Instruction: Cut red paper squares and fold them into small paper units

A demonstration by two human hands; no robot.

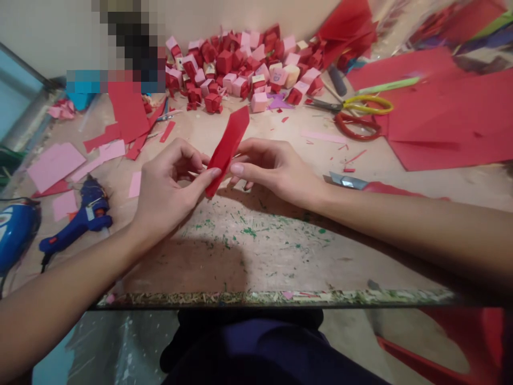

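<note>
A folded strip of red paper [229, 140] is held up at a slant above the middle of the table. My left hand [172, 174] pinches its lower part, thumb in front and fingers behind. From the other side, my right hand [276, 168] has its curled fingers and thumb at the strip's right edge; its fingertips are partly hidden behind the paper. Close to my right forearm lies a utility knife [374, 186] with a red handle. A blue glue gun [82, 219] rests to the left of my left hand.
Many small red and pink paper boxes [236, 67] are heaped at the back. Scissors [352, 109] and large red sheets [452, 117] lie to the right. Pink paper pieces [56, 166] and red scraps [128, 112] are on the left. Green flecks [250, 231] dot the table [288, 272].
</note>
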